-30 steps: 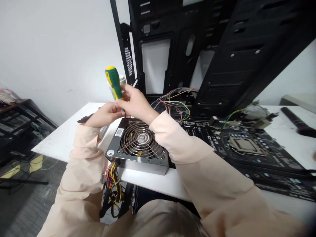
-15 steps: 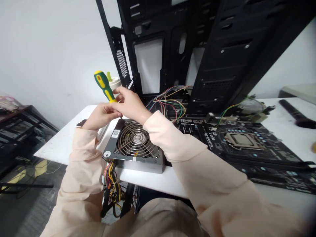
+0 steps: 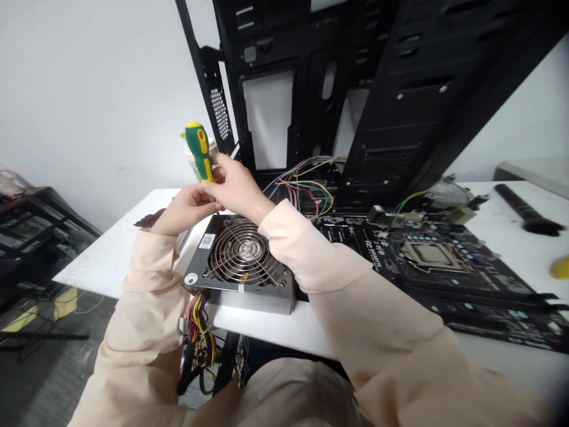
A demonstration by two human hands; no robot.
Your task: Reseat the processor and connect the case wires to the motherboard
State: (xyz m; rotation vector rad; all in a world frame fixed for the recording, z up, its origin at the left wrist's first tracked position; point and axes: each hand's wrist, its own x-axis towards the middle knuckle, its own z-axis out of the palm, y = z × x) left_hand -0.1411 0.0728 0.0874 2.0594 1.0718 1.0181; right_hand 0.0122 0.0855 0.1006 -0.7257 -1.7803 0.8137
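Observation:
My right hand (image 3: 237, 187) is closed round the lower part of a green and yellow screwdriver (image 3: 198, 151), whose handle stands nearly upright. Beside it, my left hand (image 3: 186, 207) is pinched at the screwdriver's shaft, just above the far left corner of a grey power supply unit (image 3: 242, 258). The unit lies flat on the white table (image 3: 106, 255) with its round fan grille facing up. The screwdriver's tip is hidden behind my hands. A bundle of coloured cables (image 3: 200, 332) hangs from the unit over the table's front edge.
An open black computer case (image 3: 338, 101) stands upright behind the unit, coloured wires (image 3: 311, 184) spilling from its base. A black motherboard (image 3: 435, 261) lies to the right. A black cylinder (image 3: 522, 207) and a yellow object (image 3: 560, 267) rest at far right. A dark shelf (image 3: 31, 225) stands left.
The screwdriver handle tipped left half a second ago and has swung back to nearly upright. Both hands stay at the unit's far left corner.

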